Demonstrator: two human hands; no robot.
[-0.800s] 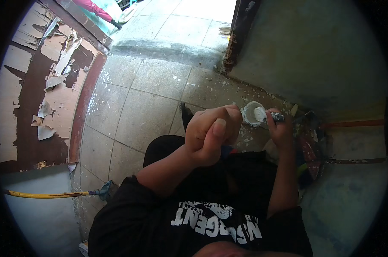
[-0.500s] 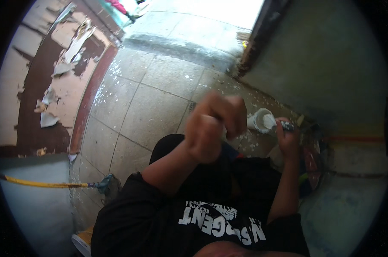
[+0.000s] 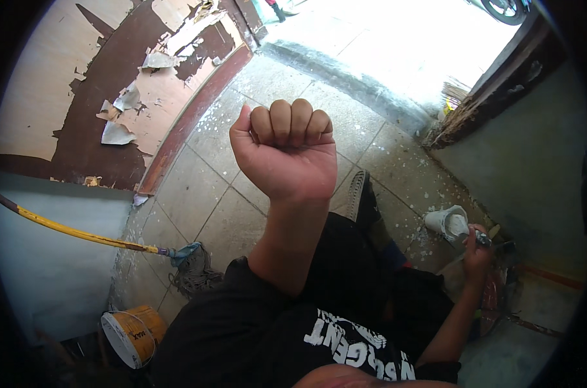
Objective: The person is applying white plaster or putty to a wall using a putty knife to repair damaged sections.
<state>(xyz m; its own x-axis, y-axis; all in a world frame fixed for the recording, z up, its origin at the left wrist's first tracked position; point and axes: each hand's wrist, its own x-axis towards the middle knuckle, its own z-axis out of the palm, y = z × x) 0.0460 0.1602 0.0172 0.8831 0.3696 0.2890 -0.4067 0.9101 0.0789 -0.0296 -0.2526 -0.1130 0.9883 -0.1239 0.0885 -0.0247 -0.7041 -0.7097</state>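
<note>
My left hand (image 3: 287,152) is raised in mid-frame, palm up, its fingers curled into a fist and the thumb pointing up along the side. Nothing shows in it. Low at the right, my right hand (image 3: 477,255) is closed around a short, white-smeared hand tool (image 3: 482,238); I cannot tell whether it is a brush or a scraper. The tool's white end lies at the mouth of a small white pot (image 3: 438,221), which is tilted on the tiles next to the wall. My fingers partly hide the handle.
A brown door (image 3: 80,123) with peeling paint stands at the left. Below it are a mop (image 3: 193,268) with a yellow handle and a yellow bucket (image 3: 135,336). White specks dot the tiled floor (image 3: 203,174). A worn wooden door frame (image 3: 481,90) borders the bright doorway.
My left hand has turned from a blurred, bent pose to a steady fist, palm up. The whole view has shifted, bringing the mop and bucket further in. My right hand still holds the tool.
</note>
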